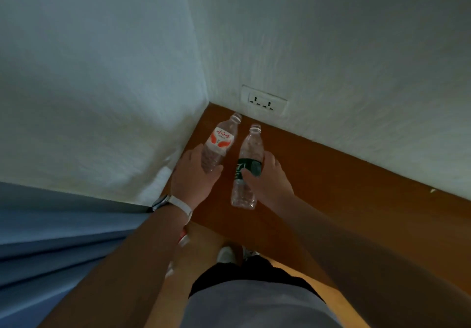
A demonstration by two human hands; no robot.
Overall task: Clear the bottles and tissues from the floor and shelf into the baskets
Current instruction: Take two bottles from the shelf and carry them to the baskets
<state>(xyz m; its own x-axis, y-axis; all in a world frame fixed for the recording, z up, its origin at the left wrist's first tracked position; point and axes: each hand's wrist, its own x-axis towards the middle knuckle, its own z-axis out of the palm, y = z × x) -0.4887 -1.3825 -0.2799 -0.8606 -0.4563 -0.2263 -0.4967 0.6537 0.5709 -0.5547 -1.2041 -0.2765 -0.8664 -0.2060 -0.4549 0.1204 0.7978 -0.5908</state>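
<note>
Clear plastic makes up both bottles at mid-frame, two in all, above the brown floor in the white wall corner. The left hand is wrapped around the base of the clear plastic bottle with the red-and-white label. The right hand is closed around the clear plastic bottle with the dark green label. One white double socket sits on the wall above.
</note>
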